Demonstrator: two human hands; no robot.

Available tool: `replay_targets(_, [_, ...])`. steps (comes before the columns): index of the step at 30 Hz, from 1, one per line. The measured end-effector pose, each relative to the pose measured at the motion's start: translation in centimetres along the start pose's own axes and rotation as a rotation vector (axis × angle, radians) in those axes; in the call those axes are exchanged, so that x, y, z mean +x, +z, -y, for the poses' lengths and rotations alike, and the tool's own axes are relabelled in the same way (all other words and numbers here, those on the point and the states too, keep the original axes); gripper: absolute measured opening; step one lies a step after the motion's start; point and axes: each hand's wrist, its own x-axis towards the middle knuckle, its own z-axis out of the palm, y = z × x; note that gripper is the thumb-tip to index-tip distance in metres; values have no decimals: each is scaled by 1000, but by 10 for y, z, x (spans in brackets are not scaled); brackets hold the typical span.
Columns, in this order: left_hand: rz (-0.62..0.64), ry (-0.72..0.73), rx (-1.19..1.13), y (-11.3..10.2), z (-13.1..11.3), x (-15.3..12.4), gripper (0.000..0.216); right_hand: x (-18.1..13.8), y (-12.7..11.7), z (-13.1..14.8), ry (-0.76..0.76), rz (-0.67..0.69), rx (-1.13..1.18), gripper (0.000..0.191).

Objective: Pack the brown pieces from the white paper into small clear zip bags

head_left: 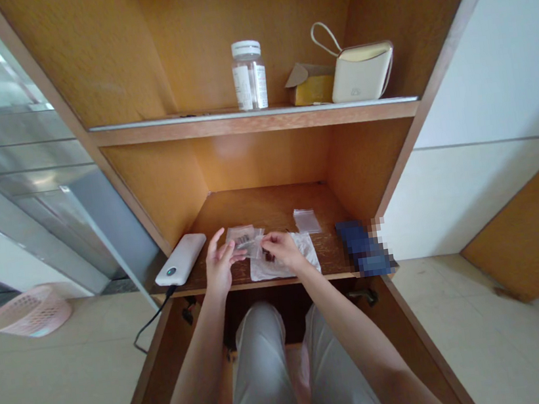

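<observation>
roughly midway between the two hands lies the clear plastic bag (251, 244), with small dark pieces (243, 239) showing through it. taking the bag as the dial's centre, with twelve toward the back of the cabinet, the left hand (218, 266) sits at about eight o'clock and the right hand (283, 251) at about four. the bag's long axis seems to run slantwise, from ten toward four, though its clear edges are hard to make out. neither hand is plainly the nearer: the right one's fingertips meet the bag's right end, while the left one's thumb and lower fingers come up to its left side.

the right hand is narrow, thumb and fingers drawn together and seemingly pinching that end; whether a small piece is caught there too, i cannot tell. the left hand is wide, index raised well away from the thumb, and how much of the bag it supports is not clear.

just under the right hand, a crumpled white sheet (309, 255) spreads out at five o'clock from the bag, with brownish pieces (268, 256) on it below the fingers. a second small clear bag (307, 221) lies flat at two o'clock, apart from both hands. a white power bank (181, 260) rests at nine o'clock, beyond the left hand.
</observation>
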Motion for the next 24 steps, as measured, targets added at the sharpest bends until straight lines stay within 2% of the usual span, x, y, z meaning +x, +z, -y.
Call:
replay_targets(3, [39,-24,17,0,-1,-2,69,3,-3,0,-46,-38,-54,9])
replay_targets(7, [110,-75,76,-2,4,-1,44,5,-6,0,-92,-49,-128,10])
replay_targets(10, [140,-97,109,-4,9,1,34,4,-7,2,-140,-17,-187,11])
replay_targets(18, [174,-88,150,-5,14,2,30,-6,-6,16,-222,99,-342,12])
replay_targets(24, [287,-40,274,-7,12,3,21,-8,1,17,-261,125,-480,12])
